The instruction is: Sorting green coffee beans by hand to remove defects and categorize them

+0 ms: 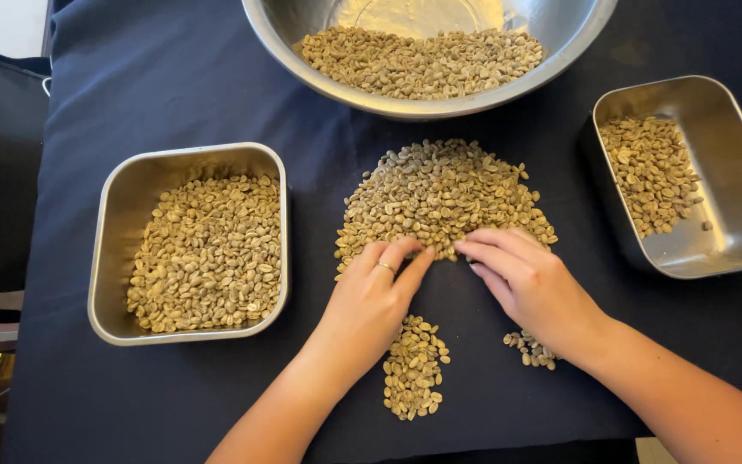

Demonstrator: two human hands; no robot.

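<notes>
At near edge of pale green bean pile (444, 198), our left hand (371, 301) and right hand (530, 279): fingers together, flat, gripping nothing; pile's long axis crosswise before fingertips.

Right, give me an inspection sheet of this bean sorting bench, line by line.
Surface: dark cloth covers the table, lightly creased.
Job's things: large bean pile lies mid-cloth; small bean pile and a few loose beans lie nearer the person. Left square tray is well filled with beans; right rectangular tray is partly filled; round steel bowl at the top holds more.
Clutter: nothing seen.
Grippers: left hand, wearing a ring, and right hand both rest fingertips on the near edge of the large bean pile; neither visibly holds anything.
Cables: nothing seen.
Surroundings: dark fabric at the left edge; the rest is too cropped to tell.
</notes>
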